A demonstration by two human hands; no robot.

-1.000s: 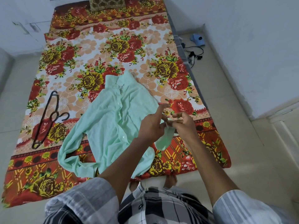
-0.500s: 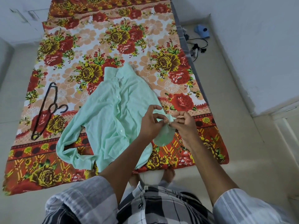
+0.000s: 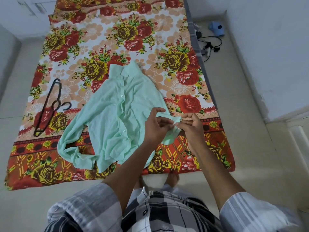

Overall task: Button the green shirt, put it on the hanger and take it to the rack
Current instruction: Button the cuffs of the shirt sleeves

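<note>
A pale green shirt (image 3: 113, 124) lies face up on a floral mattress (image 3: 127, 39), collar pointing away, its front placket closed with white buttons showing. Its right sleeve is lifted off the bed. My left hand (image 3: 156, 126) and my right hand (image 3: 190, 125) both pinch the cuff of that sleeve (image 3: 173, 129) between fingertips, held together just above the mattress's near right part. The other sleeve curls on the bed at the lower left. A dark hanger (image 3: 49, 106) lies flat on the mattress, left of the shirt.
The mattress sits on a pale tiled floor (image 3: 250, 131). A blue object (image 3: 216, 28) and black cables (image 3: 209, 46) lie on the floor to the far right, beside a white wall. My feet show at the mattress's near edge.
Both hands have come closer together on the sleeve cuff and dropped slightly. The left index finger, raised before, now curls onto the cuff. The camera has tilted a little.
</note>
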